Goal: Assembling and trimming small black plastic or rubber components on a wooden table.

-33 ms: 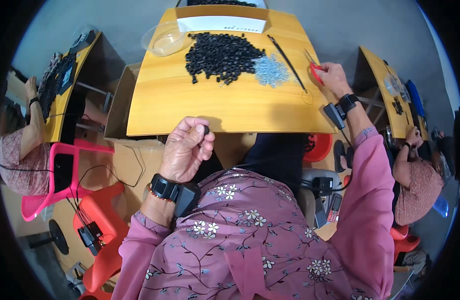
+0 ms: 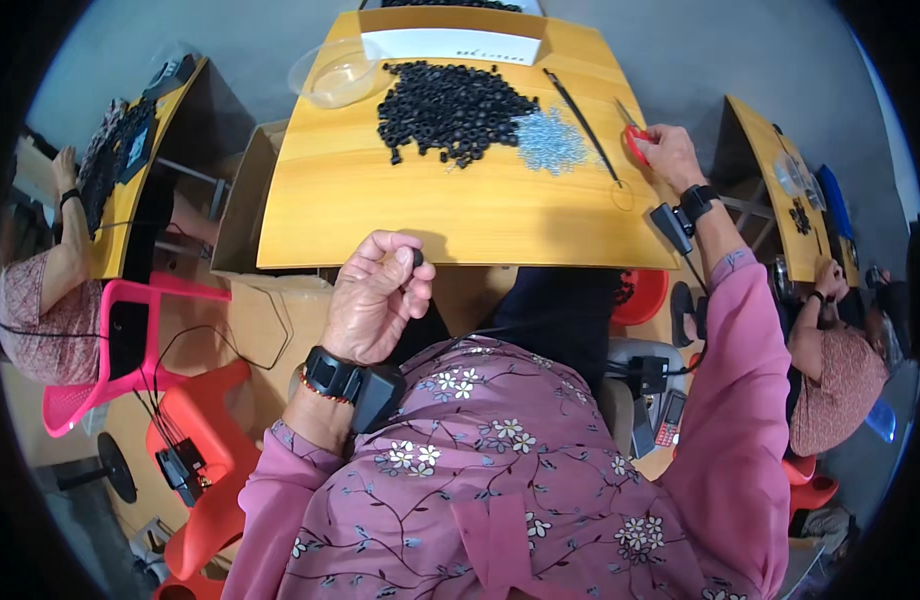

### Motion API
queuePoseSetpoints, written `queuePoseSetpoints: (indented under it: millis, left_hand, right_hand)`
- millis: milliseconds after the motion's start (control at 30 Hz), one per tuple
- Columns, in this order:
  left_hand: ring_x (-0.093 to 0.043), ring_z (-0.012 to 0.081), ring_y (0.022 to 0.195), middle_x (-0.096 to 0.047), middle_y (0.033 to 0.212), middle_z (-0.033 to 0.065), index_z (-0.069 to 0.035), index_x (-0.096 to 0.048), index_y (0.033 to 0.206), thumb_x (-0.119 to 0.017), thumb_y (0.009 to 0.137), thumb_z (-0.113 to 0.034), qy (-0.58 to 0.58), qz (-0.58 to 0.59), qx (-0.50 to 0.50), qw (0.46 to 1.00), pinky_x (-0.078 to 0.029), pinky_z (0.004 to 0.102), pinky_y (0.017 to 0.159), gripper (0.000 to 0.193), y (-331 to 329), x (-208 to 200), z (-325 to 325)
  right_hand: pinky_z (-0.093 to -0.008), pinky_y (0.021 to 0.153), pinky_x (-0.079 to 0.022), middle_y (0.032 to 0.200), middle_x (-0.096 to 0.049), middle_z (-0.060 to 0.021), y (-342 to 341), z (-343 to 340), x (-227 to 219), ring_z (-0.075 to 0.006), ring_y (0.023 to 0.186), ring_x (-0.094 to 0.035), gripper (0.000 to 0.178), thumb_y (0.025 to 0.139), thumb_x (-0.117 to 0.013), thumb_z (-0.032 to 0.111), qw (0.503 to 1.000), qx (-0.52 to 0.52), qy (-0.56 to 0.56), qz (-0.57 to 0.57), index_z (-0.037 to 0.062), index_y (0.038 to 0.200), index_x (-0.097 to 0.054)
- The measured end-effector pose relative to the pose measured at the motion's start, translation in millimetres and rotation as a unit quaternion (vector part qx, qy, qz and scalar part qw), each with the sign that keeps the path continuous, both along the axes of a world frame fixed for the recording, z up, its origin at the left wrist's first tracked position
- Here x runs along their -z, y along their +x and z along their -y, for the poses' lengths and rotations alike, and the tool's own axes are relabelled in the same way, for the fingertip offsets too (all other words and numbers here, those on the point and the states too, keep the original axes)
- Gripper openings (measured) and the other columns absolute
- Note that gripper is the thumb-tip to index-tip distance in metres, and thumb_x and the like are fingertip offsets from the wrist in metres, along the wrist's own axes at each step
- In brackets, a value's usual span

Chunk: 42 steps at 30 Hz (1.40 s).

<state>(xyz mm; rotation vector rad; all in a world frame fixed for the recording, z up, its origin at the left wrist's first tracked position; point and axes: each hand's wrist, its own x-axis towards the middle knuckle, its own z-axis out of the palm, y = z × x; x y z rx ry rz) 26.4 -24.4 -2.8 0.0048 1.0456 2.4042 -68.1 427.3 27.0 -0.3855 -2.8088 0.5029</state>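
Note:
My left hand point(image 2: 380, 290) is closed just off the near edge of the wooden table point(image 2: 380, 220). A small round black piece point(image 2: 417, 258) is pinched between its thumb and finger. At the table's right edge, my right hand point(image 2: 670, 158) grips the red handles of a pair of scissors point(image 2: 636, 135), whose blades point away from me. Left of the scissors lies a thin black rod point(image 2: 583, 125) with a fine loop at its near end. Beside it are a pile of small silvery pieces point(image 2: 552, 142) and a larger heap of small black ring-like pieces point(image 2: 450, 112).
A clear plastic bowl point(image 2: 340, 80) stands at the far left of the table, near a white-fronted box point(image 2: 455, 45). Below the right edge is a red basin point(image 2: 642, 298) with black pieces. People sit at tables on both sides, by a pink chair point(image 2: 110, 345) and red chairs point(image 2: 215, 450).
The whole view has shifted slightly, with the table a little further right and up in the picture. Both hands keep their holds.

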Motion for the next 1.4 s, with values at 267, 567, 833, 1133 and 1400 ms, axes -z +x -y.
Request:
queuePoseSetpoints:
  millis: [267,567,833,1133,1400]
  left_hand:
    - [-0.067,0.016,0.072,-0.068,0.093,0.0137,-0.006,-0.058,0.101,-0.059,0.099,-0.015,0.053,0.022,-0.011,0.998,-0.053,0.0233,0.056,0.009,-5,10,14]
    - [-0.066,0.0183,0.069,-0.069,0.088,0.0135,-0.007,-0.059,0.098,-0.059,0.098,-0.015,0.08,0.042,-0.026,0.996,-0.053,0.0245,0.053,0.009,-10,19,14]
    - [-0.067,0.0179,0.07,-0.069,0.09,0.0131,-0.006,-0.06,0.11,-0.056,0.1,-0.017,0.036,0.03,-0.039,0.998,-0.054,0.025,0.055,0.016,-5,14,7]
    - [-0.069,0.0197,0.078,-0.069,0.098,0.0164,0.0,-0.057,0.12,-0.05,0.102,-0.014,0.082,0.041,-0.014,0.996,-0.059,0.0295,0.066,0.023,-8,15,4]
    - [-0.069,0.0193,0.081,-0.068,0.102,0.017,-0.001,-0.058,0.118,-0.052,0.101,-0.01,0.05,0.025,-0.004,0.998,-0.06,0.03,0.07,0.019,-16,14,-9]
  right_hand:
    - [-0.0453,0.085,-0.051,0.095,-0.067,-0.0292,-58,3,12,-0.0431,0.094,-0.065,0.032,0.082,-0.069,0.023,0.993,-0.048,0.107,0.028,-0.0044,0.097,-0.07]
    - [-0.0451,0.086,-0.05,0.093,-0.067,-0.0279,-64,1,13,-0.0422,0.095,-0.065,0.029,0.085,-0.066,0.019,0.993,-0.073,0.087,0.002,-0.0043,0.102,-0.069]
    - [-0.0429,0.082,-0.051,0.088,-0.067,-0.0264,-64,1,5,-0.0409,0.09,-0.066,0.024,0.083,-0.065,0.014,0.993,-0.069,0.078,0.057,-0.0027,0.099,-0.07]
    - [-0.0397,0.081,-0.053,0.093,-0.07,-0.023,-46,34,-2,-0.0366,0.088,-0.069,0.025,0.086,-0.064,0.014,0.978,-0.107,0.114,-0.137,-0.0003,0.105,-0.07]
    - [-0.0374,0.076,-0.053,0.092,-0.066,-0.0178,4,183,7,-0.0304,0.083,-0.066,0.02,0.086,-0.063,0.009,0.916,-0.333,-0.199,-0.102,-0.0016,0.103,-0.068]
